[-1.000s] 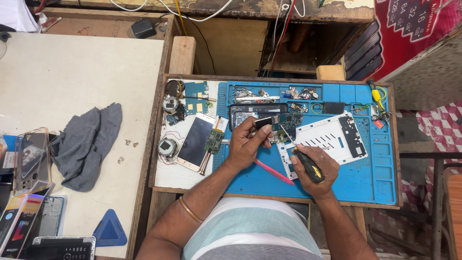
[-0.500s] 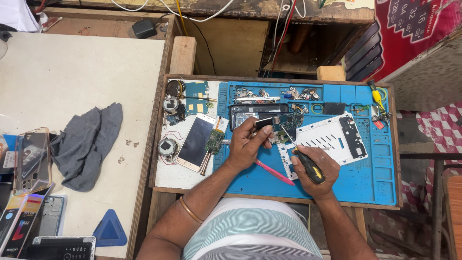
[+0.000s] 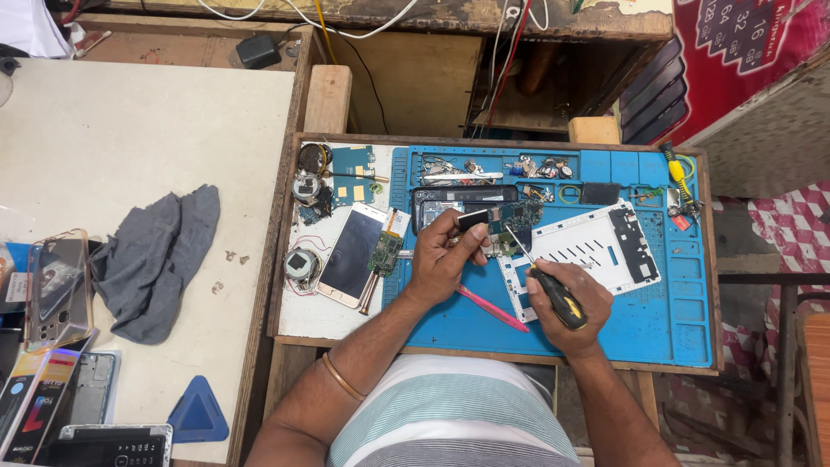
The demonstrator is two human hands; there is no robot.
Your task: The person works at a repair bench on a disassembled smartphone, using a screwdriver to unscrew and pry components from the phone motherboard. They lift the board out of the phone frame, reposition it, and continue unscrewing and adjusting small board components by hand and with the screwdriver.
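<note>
— While the blue repair mat fills most of the wooden tray, what lies on it?

— A white phone frame, just right of the opened phone body; a gold-edged screen panel sits off its left edge.

— And the hands?

— Left hand pinches a small dark part over the phone's circuit board. Right hand grips a black-and-yellow screwdriver, tip towards the board. A pink tool lies between them.
</note>
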